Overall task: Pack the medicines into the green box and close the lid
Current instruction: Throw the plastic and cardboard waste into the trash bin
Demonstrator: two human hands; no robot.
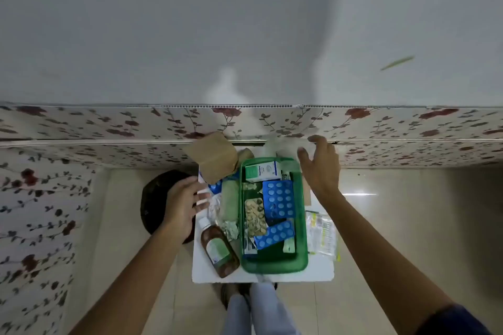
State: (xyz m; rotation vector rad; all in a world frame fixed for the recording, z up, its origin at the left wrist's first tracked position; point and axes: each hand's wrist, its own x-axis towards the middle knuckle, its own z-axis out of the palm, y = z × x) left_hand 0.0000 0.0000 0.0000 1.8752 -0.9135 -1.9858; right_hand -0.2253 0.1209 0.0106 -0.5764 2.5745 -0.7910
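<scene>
The green box (274,266) stands open on a small white table (313,272). Inside lie two blue blister packs (279,200), a strip of yellowish pills (254,216) and a white-and-green carton (262,171). A brown syrup bottle (219,249) lies left of the box, with a pale green roll (230,202) and crumpled foil strips (230,229) beside it. A clear packet of strips (322,234) lies to the right. My left hand (182,205) hovers open left of the loose items. My right hand (321,168) is spread above the box's far right corner, at a translucent lid (280,148).
A brown paper bag (213,158) stands at the table's far left corner. A dark round stool (155,198) sits left of the table under my left hand. Flower-patterned panels line the wall behind and to the left. My legs are at the near table edge.
</scene>
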